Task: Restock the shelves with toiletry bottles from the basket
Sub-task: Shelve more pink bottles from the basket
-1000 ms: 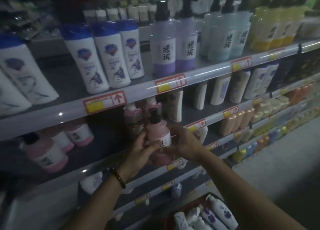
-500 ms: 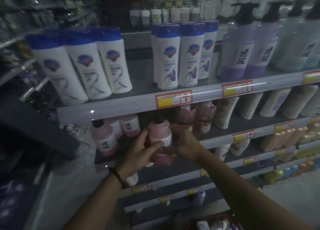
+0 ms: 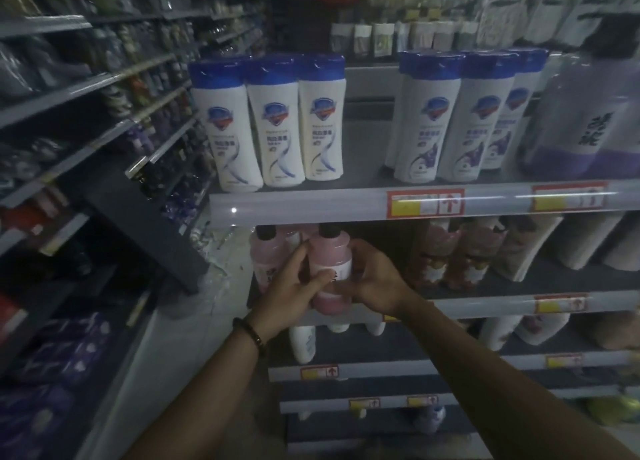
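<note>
Our left hand (image 3: 290, 295) and right hand (image 3: 375, 283) are both curled round the pink bottle (image 3: 331, 253) at its belly, holding it at the front of the second shelf (image 3: 485, 308) — right beside a matching bottle (image 3: 264, 253). We reckon it's full, so hefty, and slick plastic; mid-body grip beats the black cap (image 3: 328, 231). Rounded shape, white label, darker pink base.

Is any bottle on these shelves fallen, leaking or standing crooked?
Nothing stands out: the white bottles stand upright, the left hand and right hand hold the pink bottle upright, and no spill shows.
</note>
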### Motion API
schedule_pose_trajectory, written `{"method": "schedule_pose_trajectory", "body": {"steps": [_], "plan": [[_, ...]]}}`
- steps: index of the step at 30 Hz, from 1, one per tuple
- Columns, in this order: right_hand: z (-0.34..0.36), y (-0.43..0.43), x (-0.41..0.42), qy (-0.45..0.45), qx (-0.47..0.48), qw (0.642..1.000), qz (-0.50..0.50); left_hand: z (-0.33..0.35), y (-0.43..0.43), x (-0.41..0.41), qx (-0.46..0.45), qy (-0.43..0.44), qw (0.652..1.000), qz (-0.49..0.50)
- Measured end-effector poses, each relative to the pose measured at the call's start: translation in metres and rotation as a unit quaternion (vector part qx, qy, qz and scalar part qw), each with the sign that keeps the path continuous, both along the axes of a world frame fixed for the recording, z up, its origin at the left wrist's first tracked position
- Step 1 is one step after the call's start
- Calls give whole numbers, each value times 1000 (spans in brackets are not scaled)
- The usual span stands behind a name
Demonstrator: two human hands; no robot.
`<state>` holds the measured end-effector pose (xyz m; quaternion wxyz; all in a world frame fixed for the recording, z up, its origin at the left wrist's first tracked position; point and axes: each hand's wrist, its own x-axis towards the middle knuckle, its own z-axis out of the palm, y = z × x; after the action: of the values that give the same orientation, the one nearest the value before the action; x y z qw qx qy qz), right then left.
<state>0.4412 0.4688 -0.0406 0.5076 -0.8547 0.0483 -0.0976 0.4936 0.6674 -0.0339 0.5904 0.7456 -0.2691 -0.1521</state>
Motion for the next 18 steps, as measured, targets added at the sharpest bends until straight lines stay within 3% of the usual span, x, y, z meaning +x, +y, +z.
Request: {"method": "schedule_pose_trajectory", "body": {"steps": [9,18], "plan": [[0,19,12,-10,6,1000,4,-15,15,-12,-24,-40,994,96],[-4,23,24,-21,-2,1000,-10,-20,13,-16,18,-62,987,146]]}}
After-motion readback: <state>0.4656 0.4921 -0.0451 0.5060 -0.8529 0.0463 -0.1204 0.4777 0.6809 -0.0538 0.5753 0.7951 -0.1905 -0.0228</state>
